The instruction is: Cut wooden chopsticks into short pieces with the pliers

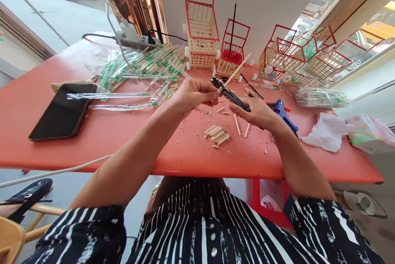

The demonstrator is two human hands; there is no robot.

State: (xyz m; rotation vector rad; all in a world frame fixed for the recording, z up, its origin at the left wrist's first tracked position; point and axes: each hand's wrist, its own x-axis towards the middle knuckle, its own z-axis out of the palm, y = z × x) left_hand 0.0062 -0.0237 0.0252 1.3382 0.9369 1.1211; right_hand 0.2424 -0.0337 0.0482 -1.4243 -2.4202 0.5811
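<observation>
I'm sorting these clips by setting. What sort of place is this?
Probably a small craft workspace beside a street-facing window. On the red table stand little stick-built carts, packs of wrapped chopsticks and a blue glue gun, while the left hand feeds a stick to the cutter in the right hand.

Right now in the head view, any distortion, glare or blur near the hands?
Head view: strong wide-angle bending, the red table edge bows and the window frames lean; daylight is bright and even, with soft shadows under the left hand and right hand; the phone screen shows mild sheen; the cutter and stick look sharp, and only the far corners smear.
</observation>
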